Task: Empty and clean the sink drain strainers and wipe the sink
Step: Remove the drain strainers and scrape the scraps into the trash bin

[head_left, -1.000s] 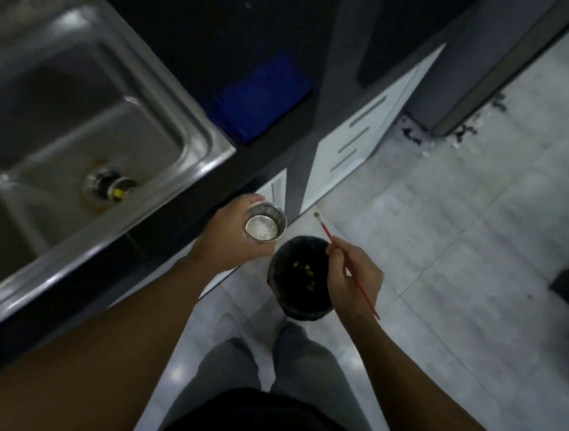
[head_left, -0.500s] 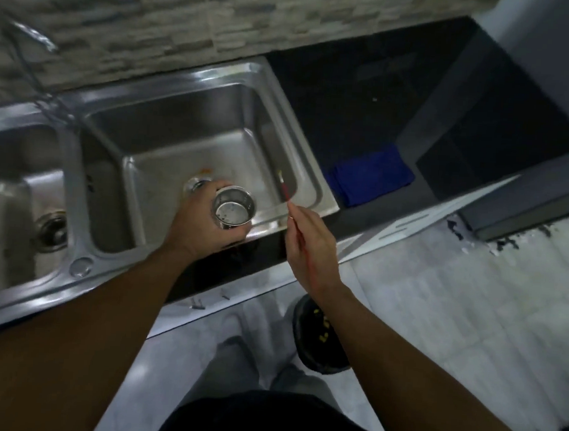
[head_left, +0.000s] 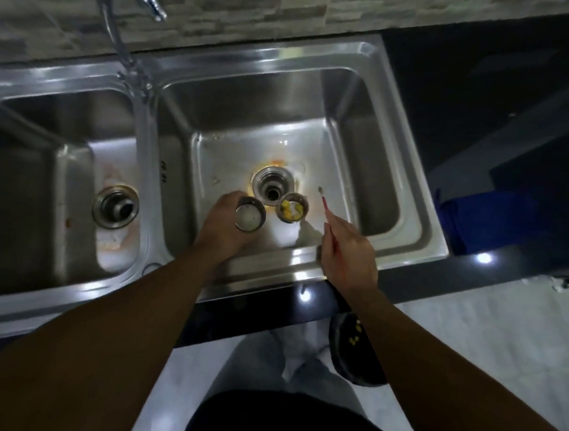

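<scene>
Strainer [head_left: 250,217], newly over sink [head_left: 284,60], in left hand [head_left: 221,227].

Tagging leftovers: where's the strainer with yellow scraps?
Head view: the scrap-filled strainer sits on the right basin floor, just right of the open drain, between the second strainer in the left hand and the red brush.

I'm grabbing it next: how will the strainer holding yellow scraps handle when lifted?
The full strainer looks like thin steel, so probably light and stiff. Its shiny, possibly wet wall may be slippery. The loose yellow scraps inside would likely spill if it tips.
</scene>
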Available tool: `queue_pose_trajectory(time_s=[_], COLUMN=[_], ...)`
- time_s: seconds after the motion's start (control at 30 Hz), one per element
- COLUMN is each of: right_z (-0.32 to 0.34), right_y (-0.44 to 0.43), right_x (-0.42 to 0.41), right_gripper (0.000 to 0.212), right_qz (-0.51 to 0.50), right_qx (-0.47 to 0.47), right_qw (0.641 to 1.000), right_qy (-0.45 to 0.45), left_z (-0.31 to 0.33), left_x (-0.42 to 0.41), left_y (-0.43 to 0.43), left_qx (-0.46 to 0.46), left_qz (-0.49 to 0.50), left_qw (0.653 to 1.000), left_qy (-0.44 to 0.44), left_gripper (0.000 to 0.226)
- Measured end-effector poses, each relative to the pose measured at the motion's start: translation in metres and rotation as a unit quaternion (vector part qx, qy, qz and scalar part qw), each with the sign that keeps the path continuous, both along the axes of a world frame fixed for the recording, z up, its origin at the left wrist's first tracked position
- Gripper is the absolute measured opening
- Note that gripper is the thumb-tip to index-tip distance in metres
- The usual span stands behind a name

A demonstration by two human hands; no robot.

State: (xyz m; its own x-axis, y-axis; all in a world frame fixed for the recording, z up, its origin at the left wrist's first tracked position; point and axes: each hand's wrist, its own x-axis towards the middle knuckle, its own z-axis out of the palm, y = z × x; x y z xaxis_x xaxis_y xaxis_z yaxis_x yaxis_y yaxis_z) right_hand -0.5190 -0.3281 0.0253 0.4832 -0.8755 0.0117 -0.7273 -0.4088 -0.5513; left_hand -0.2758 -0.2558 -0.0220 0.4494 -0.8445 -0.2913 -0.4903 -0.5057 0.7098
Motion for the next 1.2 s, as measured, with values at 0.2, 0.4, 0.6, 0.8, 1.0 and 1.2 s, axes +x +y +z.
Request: queue_pose_trajectory(time_s=[0.2,0.4,0.6,0.8,1.0,1.2], right_z=[-0.01,-0.016,-0.01,-0.008,-0.009,-0.016], right_y=[-0.002,-0.002,-0.001,-0.001,-0.001,-0.002], right_x=[-0.002,-0.001,0.001,0.001,0.001,0.0], right_gripper=[0.035,0.035,0.04,0.041,0.041,0.035], right_qz=[0.027,0.017,0.016,0.014,0.015,-0.002], right_qx=[-0.032,-0.042,-0.039,-0.036,-0.044,-0.057], right_qw=[0.999,0.999,0.999,0.999,0.999,0.998], right_qy=[0.009,0.017,0.018,0.022,0.027,0.032], left_z=[-0.038,-0.057,-0.067,-0.07,-0.066,-0.078], left_x=[0.013,0.02,0.019,0.018,0.007,-0.021], left_y=[-0.011,-0.022,-0.025,-0.023,-0.041,-0.081], left_qx=[0.124,0.142,0.176,0.199,0.127,0.104], left_qz=[-0.014,-0.023,-0.041,-0.045,-0.094,-0.142], left_qw=[0.992,0.989,0.983,0.979,0.984,0.983], left_qy=[0.007,0.024,0.021,0.017,-0.077,-0.043], left_gripper=[0.089,0.087,0.087,0.093,0.109,0.106])
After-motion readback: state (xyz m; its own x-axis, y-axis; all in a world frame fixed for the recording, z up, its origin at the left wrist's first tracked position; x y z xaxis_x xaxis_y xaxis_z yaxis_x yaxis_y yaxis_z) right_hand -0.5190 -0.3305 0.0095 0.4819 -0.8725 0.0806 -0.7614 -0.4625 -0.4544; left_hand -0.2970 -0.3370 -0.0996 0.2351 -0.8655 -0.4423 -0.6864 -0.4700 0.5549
